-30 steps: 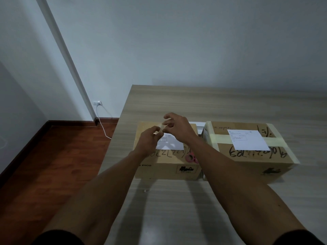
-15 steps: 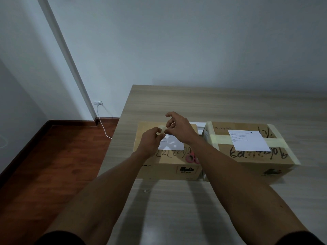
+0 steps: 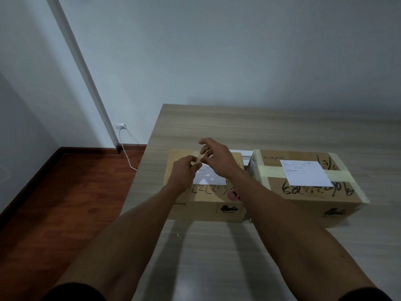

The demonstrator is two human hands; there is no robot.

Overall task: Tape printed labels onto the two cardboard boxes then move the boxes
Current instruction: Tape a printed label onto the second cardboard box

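Plain room: wooden table (image 3: 282, 127), wall socket (image 3: 120, 126), wood floor (image 3: 65, 192).

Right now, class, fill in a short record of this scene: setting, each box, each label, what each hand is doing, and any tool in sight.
Setting: wooden table beside a wall, red-brown floor to the left
Left box: white label lying on top, handwriting below it
Right box: pale tape bands across its top, white label on it
Left hand: pinches a small strip of tape above the left box
Right hand: pinches the same strip
Tool: red scissor handles on the left box, partly hidden by the right forearm
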